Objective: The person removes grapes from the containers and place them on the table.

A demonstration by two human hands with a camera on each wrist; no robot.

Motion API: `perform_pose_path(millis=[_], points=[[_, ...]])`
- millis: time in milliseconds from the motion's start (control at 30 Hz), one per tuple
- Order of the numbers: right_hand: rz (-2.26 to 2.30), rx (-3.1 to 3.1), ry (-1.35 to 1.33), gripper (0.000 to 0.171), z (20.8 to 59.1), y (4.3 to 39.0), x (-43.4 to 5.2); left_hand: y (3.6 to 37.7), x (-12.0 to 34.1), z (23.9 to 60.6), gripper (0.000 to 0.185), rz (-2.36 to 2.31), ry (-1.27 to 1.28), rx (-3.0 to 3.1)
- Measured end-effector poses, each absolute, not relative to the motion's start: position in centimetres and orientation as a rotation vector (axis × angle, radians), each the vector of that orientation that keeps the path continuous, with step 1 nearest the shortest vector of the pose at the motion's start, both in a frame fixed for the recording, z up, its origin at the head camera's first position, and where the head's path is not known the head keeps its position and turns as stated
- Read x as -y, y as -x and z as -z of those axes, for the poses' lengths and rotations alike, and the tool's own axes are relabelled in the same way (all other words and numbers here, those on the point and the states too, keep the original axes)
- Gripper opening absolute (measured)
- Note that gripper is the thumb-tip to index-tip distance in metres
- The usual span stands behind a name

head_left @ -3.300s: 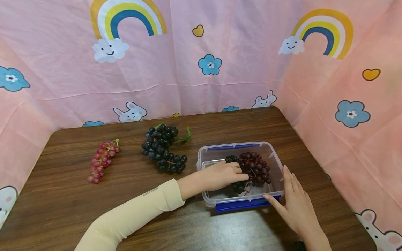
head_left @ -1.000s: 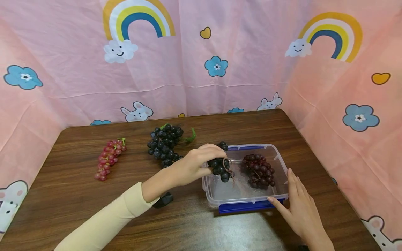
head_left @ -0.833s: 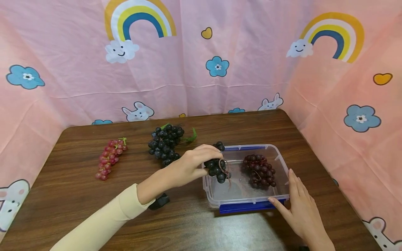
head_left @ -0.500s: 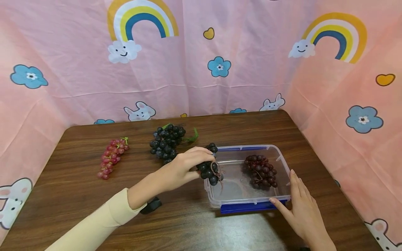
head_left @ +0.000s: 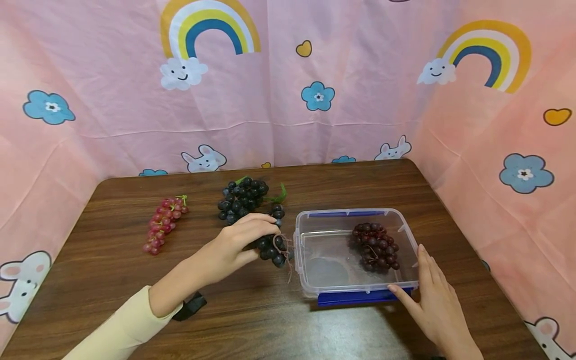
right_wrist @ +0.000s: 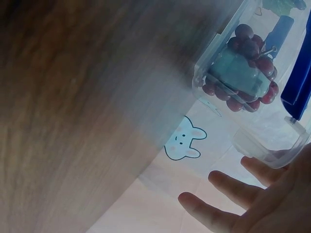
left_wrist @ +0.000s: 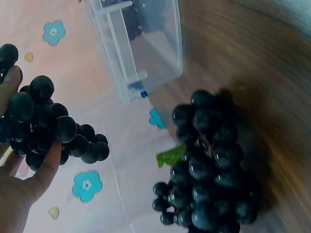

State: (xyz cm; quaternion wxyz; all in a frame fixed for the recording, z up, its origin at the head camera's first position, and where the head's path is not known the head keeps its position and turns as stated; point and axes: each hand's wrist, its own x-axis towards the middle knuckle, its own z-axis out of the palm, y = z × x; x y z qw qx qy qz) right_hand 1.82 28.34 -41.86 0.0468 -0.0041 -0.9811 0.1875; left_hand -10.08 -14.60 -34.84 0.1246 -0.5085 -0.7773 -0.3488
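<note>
My left hand grips a bunch of black grapes just left of the container, its thin stem dangling on the right. In the left wrist view the held black grapes are pinched between thumb and fingers, off the table. The clear plastic container with blue clips stands lidless at the right. Inside it, toward the right, lies a dark red bunch of grapes. My right hand rests at the container's front right corner with straight fingers; the right wrist view shows those fingers extended along it.
Another bunch of black grapes with green leaves lies on the wooden table, behind my left hand. Farther left lies a pinkish-red bunch of grapes. A pink patterned cloth hangs around the table's back and sides.
My left hand has lifted the smaller black bunch out of the container and carried it left past the rim. The dark red bunch stays inside. My right hand keeps its place at the container.
</note>
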Motion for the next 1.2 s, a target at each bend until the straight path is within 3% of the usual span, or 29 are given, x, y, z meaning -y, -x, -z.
perform_pose_path(millis=[533,567,700,733,800,1200], points=[[-0.586,2.999,-0.007,0.112,42.1,-1.8,-28.3,7.7,19.6,34.6,0.071,0.918,1.253,2.305],[-0.585,2.995,-0.010,0.112,42.1,-1.8,-28.2,7.5,19.9,34.6,0.069,0.913,1.235,2.318],[-0.583,2.999,-0.005,0.113,42.1,-1.7,-28.2,6.7,21.4,35.1,0.021,0.886,1.164,2.351],[-0.581,3.001,-0.003,0.113,42.1,-1.7,-28.2,6.5,21.7,35.3,0.022,0.884,1.147,2.345],[-0.583,3.015,0.005,0.113,42.0,-1.7,-28.2,6.0,22.5,35.7,0.042,0.868,1.110,2.344],[-0.573,3.023,-0.006,0.113,42.0,-1.6,-28.8,3.2,26.1,38.0,0.055,0.753,0.902,2.439]])
